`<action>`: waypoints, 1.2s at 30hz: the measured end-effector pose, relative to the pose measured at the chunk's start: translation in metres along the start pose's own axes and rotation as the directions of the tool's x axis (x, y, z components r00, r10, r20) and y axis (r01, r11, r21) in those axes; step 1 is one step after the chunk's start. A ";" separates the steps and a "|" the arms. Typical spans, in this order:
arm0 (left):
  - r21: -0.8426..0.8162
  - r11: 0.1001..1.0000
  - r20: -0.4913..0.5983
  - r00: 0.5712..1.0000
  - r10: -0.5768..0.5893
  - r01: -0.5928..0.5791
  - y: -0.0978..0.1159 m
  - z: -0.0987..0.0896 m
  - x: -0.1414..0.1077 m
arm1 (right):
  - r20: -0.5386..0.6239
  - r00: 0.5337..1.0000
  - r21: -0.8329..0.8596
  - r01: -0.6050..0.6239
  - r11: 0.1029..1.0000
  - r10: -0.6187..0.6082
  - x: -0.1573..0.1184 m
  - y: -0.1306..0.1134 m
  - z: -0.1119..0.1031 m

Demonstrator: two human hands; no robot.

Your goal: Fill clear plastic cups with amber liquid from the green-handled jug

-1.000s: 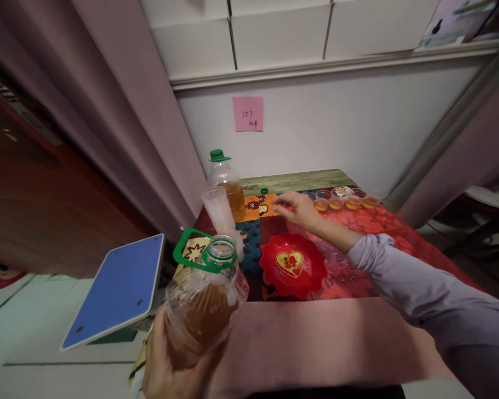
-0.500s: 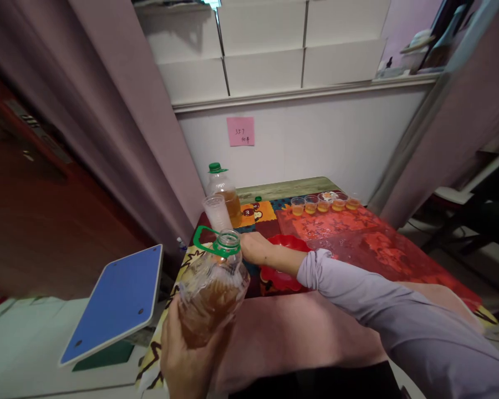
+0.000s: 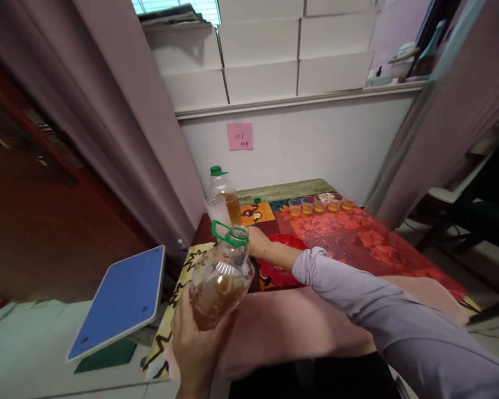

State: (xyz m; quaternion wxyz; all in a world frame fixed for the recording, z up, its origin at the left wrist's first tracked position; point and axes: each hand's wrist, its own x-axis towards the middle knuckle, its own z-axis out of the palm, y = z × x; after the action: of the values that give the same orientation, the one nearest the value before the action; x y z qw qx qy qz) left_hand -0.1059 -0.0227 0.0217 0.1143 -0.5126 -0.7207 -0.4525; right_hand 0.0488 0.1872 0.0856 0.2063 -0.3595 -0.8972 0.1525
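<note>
Your right hand (image 3: 258, 243), grip hidden, is now left of its spot beyond the red bowl (image 3: 289, 240), nearer the stacked cups (image 3: 217, 210), while your left hand (image 3: 196, 339) clasps the open bottle (image 3: 222, 288).

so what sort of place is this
Probably a room in a home, though I can't be sure: a colourful patterned tablecloth, long pinkish curtains on both sides and, at left, what looks like a wooden door.
</note>
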 end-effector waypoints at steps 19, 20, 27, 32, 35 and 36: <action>-0.049 0.999 0.108 0.994 -0.001 0.006 0.010 -0.004 0.004 | -0.184 0.966 0.003 -0.186 0.983 0.183 -0.147 0.110 0.000; -0.049 0.999 0.114 0.994 0.000 0.006 0.011 -0.004 0.005 | -0.182 0.966 0.000 -0.188 0.982 0.185 -0.151 0.113 0.004; -0.051 0.998 0.102 0.993 0.053 -0.048 0.007 0.000 0.007 | -0.183 0.967 -0.018 -0.184 0.983 0.178 -0.155 0.121 0.017; -0.037 0.994 0.081 0.992 0.102 -0.099 0.005 0.005 0.006 | -0.214 0.965 -0.005 -0.157 0.988 0.153 -0.157 0.122 0.018; -0.028 0.993 0.065 0.991 0.117 -0.115 0.006 0.008 0.005 | -0.363 0.924 0.037 -0.111 0.993 0.116 -0.161 0.111 0.008; -0.026 0.993 0.063 0.991 0.120 -0.119 0.007 0.008 0.004 | -0.436 0.893 0.067 -0.095 0.993 0.115 -0.162 0.105 0.006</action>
State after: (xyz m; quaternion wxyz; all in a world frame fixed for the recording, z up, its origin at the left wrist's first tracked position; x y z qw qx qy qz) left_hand -0.0997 -0.0133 0.0237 0.1124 -0.5703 -0.6870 -0.4360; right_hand 0.2135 0.1442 -0.0056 0.4026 -0.4278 -0.8033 0.0982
